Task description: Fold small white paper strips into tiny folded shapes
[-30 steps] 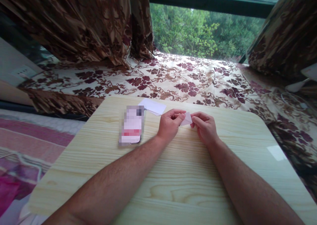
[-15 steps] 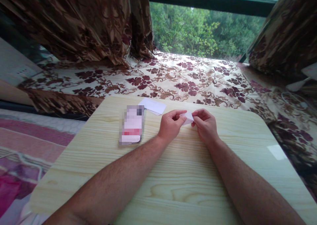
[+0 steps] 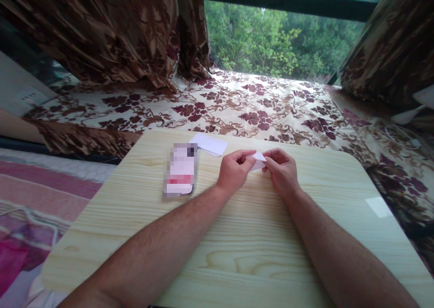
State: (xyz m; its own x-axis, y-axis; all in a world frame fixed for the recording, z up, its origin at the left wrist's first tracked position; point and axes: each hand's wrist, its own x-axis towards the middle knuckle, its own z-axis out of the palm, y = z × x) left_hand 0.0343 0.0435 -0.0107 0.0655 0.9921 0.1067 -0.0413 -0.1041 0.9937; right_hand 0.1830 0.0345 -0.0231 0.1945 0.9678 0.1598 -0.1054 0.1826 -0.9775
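A small folded piece of white paper (image 3: 258, 160) is held between my two hands over the far half of the table. My left hand (image 3: 233, 170) pinches its left side with thumb and fingers. On the other side, my right hand (image 3: 282, 168) grips the right edge between thumb and forefinger. Some of the paper is hidden by the fingers. Left of my hands lies a blurred-out phone (image 3: 180, 169), and just behind it a small stack of white paper sheets (image 3: 210, 144) rests near the table's far edge.
The pale wood-grain table (image 3: 257, 245) has rounded corners. Beyond it spreads a floral cloth (image 3: 257, 105) below the window, with patterned curtains (image 3: 135, 32) on both sides. A white cable (image 3: 403, 134) lies at right. Striped bedding (image 3: 34, 181) is at left.
The folded paper has tilted slightly between my fingers, and its upper flap shows a more pointed shape. Both hands stay nearly in place; phone and paper stack have not moved.
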